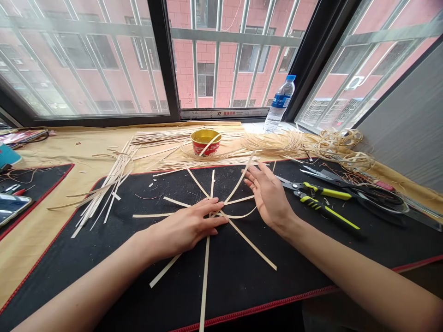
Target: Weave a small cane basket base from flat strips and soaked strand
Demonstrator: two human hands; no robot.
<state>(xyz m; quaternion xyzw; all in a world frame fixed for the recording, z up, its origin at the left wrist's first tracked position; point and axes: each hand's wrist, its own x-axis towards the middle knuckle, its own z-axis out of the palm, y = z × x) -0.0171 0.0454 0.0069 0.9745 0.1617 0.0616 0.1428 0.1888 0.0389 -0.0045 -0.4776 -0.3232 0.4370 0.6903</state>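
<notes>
Pale, flat bamboo-like strips (205,276) cross one another and fan out like spokes on a black mat (121,286). Over their crossing point lies my left hand (194,223), fingers stretched and apart, pressing on the strips; it hides part of the centre. My right hand (266,196) is raised on its edge at the right of the spokes, fingers extended beside an upward-slanting strip (240,182). A thinner strip (242,216) curves from the centre and passes behind that hand. Whether the right fingertips touch a strip is hard to see.
Yellow-handled pliers (332,214) and large black scissors (370,191) lie at right. Loose strips (107,189) are piled at left. Behind stand a red tin bowl (206,146) and a water bottle (279,103), near coiled strips (273,142). A phone (14,205) lies far left.
</notes>
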